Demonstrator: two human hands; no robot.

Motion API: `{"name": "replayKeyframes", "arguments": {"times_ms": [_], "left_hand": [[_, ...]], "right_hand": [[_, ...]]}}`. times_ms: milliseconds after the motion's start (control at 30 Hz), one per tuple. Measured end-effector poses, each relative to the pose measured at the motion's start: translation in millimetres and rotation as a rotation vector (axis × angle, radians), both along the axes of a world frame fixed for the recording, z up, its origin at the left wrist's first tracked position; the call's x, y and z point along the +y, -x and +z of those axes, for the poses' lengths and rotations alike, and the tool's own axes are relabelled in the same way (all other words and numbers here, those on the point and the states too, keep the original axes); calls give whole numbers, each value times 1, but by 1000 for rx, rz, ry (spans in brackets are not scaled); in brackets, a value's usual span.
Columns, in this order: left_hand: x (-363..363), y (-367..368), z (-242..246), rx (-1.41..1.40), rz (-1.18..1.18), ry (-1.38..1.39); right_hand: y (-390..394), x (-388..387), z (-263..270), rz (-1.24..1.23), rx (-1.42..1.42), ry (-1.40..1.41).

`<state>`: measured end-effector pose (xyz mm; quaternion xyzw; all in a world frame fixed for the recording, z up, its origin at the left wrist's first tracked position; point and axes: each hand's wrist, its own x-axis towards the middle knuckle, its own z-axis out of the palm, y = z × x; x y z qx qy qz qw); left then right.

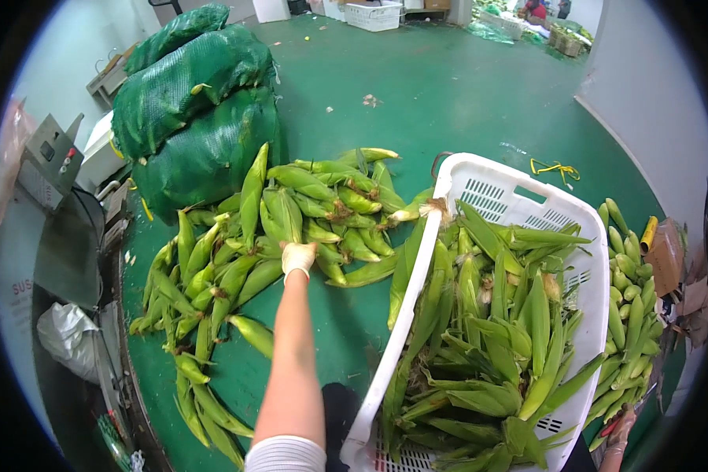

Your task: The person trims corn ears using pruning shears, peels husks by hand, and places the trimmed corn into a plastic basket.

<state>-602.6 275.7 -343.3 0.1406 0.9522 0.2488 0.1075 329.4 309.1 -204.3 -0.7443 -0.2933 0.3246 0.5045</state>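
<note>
My left hand (298, 258), in a pale glove, reaches forward and grips the lower end of a green-husked ear of corn (288, 213). Around it a loose heap of unhusked corn (236, 277) lies on the green floor. My right hand (620, 426), also gloved, is low at the far right and closed on a red-handled tool (610, 427); its working end cannot be made out. Between the hands stands a white plastic crate (402, 312), tilted in view, holding green corn husks (495, 330).
Stuffed green mesh sacks (206, 118) are stacked behind the heap. More corn ears (631, 295) lie right of the crate, near a cardboard box (665, 256). Yellow strapping (556, 169) lies on the floor (413, 112). A metal control box (50, 153) stands left. People are in the far doorway.
</note>
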Motion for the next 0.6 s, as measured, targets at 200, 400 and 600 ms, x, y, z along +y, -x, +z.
{"name": "replayKeyframes", "arguments": {"times_ms": [200,400,600], "left_hand": [[-26,-46,108,-381,-347,-550],[-177,-191,246,5,-795,-125],[-227,-308,309,728,-1452,-29]], "right_hand": [[149,-82,90,219,-267,-48],[283,-152,124,625,120,61],[345,-147,169,690,1048,-140]]}}
